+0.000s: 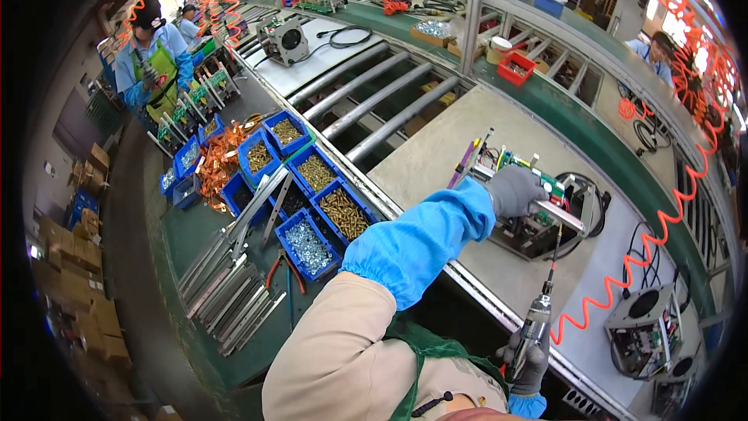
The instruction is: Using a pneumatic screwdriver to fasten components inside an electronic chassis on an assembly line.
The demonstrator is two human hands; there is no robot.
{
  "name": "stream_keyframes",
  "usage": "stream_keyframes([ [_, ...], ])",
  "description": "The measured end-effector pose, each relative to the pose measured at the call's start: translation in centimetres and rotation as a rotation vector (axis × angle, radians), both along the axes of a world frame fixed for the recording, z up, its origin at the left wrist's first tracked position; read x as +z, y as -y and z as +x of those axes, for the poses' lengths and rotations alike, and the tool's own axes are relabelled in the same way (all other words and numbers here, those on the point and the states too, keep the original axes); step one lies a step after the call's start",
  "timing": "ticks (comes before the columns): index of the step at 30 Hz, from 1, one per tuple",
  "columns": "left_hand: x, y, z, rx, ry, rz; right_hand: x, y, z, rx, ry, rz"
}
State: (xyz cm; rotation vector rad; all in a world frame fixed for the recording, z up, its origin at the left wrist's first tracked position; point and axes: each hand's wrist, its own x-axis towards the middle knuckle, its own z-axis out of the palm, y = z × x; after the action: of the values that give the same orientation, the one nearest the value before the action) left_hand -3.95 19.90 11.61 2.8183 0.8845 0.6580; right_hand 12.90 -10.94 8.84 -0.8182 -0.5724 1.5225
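Note:
My left hand [516,190], in a grey glove under a blue sleeve cover, is closed over the upper part of an open electrical unit. A flat metal bar [562,217] sticks out from beneath its fingers. Green circuit boards [552,187] and wires show around that hand, which hides part of the unit. In my gloved right hand [530,366] is an air screwdriver [536,320], held pointing up and away from me. Its long thin bit reaches to the bar's near end; whether it touches a screw there is too small to tell.
Left of me, blue bins [343,214] hold brass and silver fasteners beside metal strips [234,304] and pliers [274,269]. Rollers [374,117] run beyond the metal plate. A red coiled hose [623,265] crosses the right side near another unit [645,327]. A co-worker [156,70] stands far left.

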Motion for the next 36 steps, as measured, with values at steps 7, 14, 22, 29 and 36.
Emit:
stream_keyframes([
  [7, 0.0, -0.7, -1.1, 0.036, 0.062, 0.068, 1.2, -0.4, -1.6, 0.059, -0.087, -0.194],
  [14, 0.4, -0.7, 0.2, -0.025, -0.009, 0.074, 2.7, -1.0, -3.6, -0.039, -0.057, -0.262],
  [22, 0.1, -0.3, -0.5, -0.060, 0.026, 0.090, 1.5, -2.0, -4.2, -0.153, 0.061, -0.171],
  [29, 0.4, -0.9, -0.4, -0.078, -0.003, 0.060, 2.9, -3.0, -3.7, -0.156, 0.173, -0.229],
  [36, 0.1, -1.2, -1.7, -0.025, -0.002, 0.001, 2.1, -4.3, -3.7, -0.181, 0.735, -0.208],
])
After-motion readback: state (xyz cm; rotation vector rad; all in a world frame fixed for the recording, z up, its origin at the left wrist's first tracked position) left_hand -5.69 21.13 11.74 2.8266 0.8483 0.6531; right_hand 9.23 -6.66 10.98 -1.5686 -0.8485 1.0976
